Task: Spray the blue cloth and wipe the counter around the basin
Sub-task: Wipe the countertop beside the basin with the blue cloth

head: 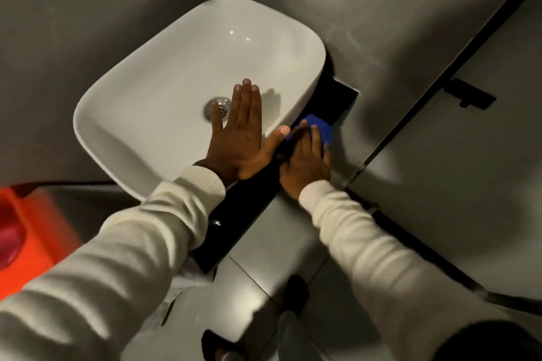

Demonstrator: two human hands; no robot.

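Head view, looking down. A white basin (187, 73) sits on a narrow black counter (240, 205); a metal drain (218, 108) lies near its centre. The left hand (243, 141) is flat and released, fingers straight and together, its palm over the basin's near-right rim and its thumb reaching toward the counter. The right hand (305, 164) presses a bunched blue cloth (318, 129) onto the counter strip just beside the basin's right wall, fingers spread over the cloth, holding it down. Both arms wear cream sleeves (164, 223). An orange object (32, 231), blurred, lies at the left edge of the picture.
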